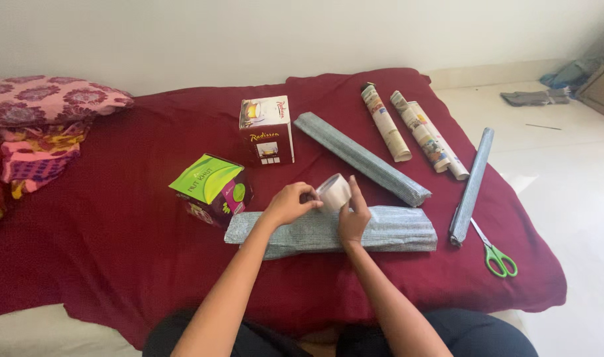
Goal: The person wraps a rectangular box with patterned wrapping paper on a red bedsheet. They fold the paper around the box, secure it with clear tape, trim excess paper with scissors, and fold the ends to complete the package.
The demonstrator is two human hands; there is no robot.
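My left hand (290, 203) grips a roll of clear tape (333, 191) from its left side. From the right, my right hand (353, 218) touches the same roll, its index finger raised along the rim. Both hands hover over a long parcel wrapped in grey patterned paper (398, 229) that lies across the dark red blanket (117, 251) in front of me.
A green and purple box (211, 187) and a red and white box (267, 130) stand behind the parcel. Two grey paper rolls (363, 158) (472, 185), rolled newspapers (385, 122) (429, 135) and green-handled scissors (495, 253) lie to the right. A floral pillow (47, 99) is far left.
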